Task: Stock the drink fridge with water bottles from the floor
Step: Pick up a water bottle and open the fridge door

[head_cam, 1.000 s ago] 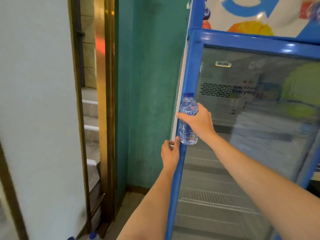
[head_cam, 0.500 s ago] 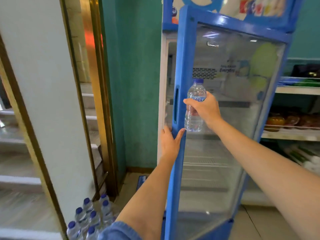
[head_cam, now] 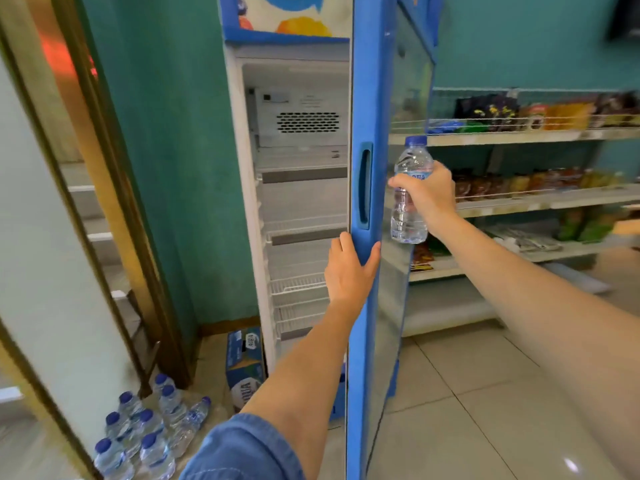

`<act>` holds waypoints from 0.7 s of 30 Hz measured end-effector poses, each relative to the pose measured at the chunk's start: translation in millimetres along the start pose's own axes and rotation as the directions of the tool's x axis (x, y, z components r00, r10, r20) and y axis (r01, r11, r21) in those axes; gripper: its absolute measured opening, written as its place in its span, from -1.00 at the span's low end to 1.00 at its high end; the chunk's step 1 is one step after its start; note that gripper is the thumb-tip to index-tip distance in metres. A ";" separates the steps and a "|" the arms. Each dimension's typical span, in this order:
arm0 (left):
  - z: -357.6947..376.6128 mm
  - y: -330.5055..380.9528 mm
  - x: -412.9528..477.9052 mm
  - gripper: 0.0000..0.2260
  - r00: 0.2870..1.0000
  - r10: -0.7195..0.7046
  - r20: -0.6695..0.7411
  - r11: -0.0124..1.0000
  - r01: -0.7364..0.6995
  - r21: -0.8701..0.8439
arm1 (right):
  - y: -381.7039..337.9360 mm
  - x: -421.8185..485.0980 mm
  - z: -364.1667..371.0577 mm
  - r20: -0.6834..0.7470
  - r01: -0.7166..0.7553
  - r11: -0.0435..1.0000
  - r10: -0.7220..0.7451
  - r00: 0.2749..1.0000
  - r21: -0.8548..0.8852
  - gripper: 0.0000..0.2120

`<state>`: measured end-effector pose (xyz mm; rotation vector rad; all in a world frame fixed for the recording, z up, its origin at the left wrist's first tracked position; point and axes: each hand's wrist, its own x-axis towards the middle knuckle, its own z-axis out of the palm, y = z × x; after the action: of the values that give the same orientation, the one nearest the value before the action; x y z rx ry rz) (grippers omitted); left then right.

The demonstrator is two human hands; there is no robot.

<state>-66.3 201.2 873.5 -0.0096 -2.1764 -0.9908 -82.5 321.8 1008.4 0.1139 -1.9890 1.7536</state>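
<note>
The drink fridge stands open, its white wire shelves bare. My left hand grips the edge of the blue door just below the recessed handle. To the right of the door, my right hand holds a clear water bottle with a blue cap upright at chest height. Several more blue-capped water bottles stand in a pack on the floor at lower left.
A blue water carton leans against the fridge's left foot. Stairs with a gold-framed panel rise on the left. Snack shelves line the wall to the right. Pale floor tiles spread out at lower right.
The fridge door has swung wide open under my left hand, exposing the inside. My right hand with the bottle now sits right of the door. The view has pulled back.
</note>
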 end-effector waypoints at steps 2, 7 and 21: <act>5.1 11.4 -7.6 -0.61 0.997 0.062 0.040 0.998 -0.063 0.026 | -0.2 -2.0 -20.9 -0.064 -0.035 0.999 0.034 0.997 -0.015 -0.54; 21.1 35.8 -26.5 -0.67 0.967 0.206 0.147 0.978 -0.198 -0.064 | 7.2 -19.0 -69.4 -0.200 -0.082 0.997 0.080 0.976 -0.003 -0.66; 103.7 117.8 -41.9 -0.68 0.736 0.606 0.303 0.794 -0.540 -0.279 | 54.6 -45.7 -185.6 -0.466 -0.236 0.971 0.194 0.863 -0.033 -0.61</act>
<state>-65.7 363.6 878.9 -0.9856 -2.1845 -0.8428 -7.2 496.8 951.5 -0.5303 -1.7673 1.6247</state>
